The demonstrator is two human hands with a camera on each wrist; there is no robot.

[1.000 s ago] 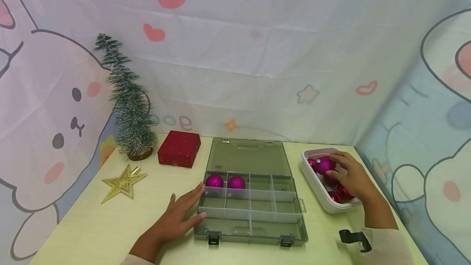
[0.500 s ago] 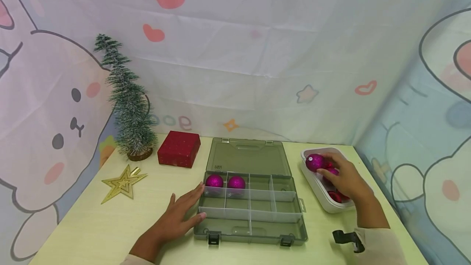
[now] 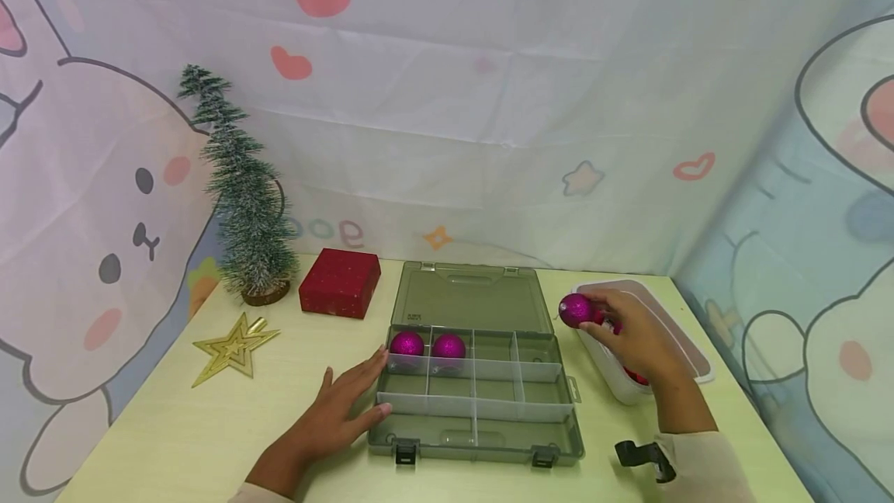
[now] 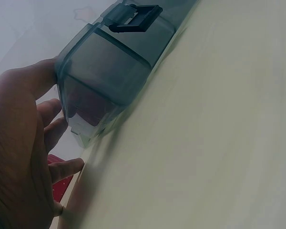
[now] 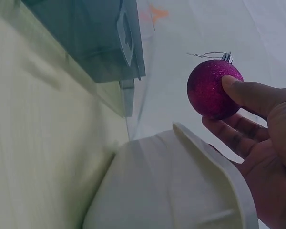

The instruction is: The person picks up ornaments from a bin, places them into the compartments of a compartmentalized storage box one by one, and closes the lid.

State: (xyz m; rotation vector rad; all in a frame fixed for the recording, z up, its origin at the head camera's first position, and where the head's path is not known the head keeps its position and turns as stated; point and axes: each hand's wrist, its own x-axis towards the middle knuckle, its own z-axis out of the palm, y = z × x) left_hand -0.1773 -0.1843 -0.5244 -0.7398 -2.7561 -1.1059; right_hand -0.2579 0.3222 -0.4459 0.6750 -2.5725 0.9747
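Observation:
My right hand [image 3: 632,332] pinches a glittery purple Christmas ball [image 5: 212,90] between thumb and fingers, over the near-left rim of a white bin [image 3: 609,363]. A silver cap with a wire loop tops the ball. More red and purple balls in the bin are mostly hidden behind my hand. My left hand [image 3: 338,411] lies with fingers extended against the left side of a grey-green divided box [image 3: 524,435], its fingertips at the wall in the left wrist view. The box lid [image 3: 475,297] is folded back. Two purple balls [image 3: 407,345] sit in its two back-left compartments.
Behind my left hand are a gold star topper [image 3: 236,349], a red box [image 3: 341,282] and a small frosted Christmas tree [image 3: 247,216] on a wooden base. A printed cloth [image 3: 447,138] hangs behind the table. A black strap [image 3: 646,460] shows at my right sleeve.
My right hand has lifted the purple ball out of the white bin and moved left towards the divided box. My left hand has stayed in place.

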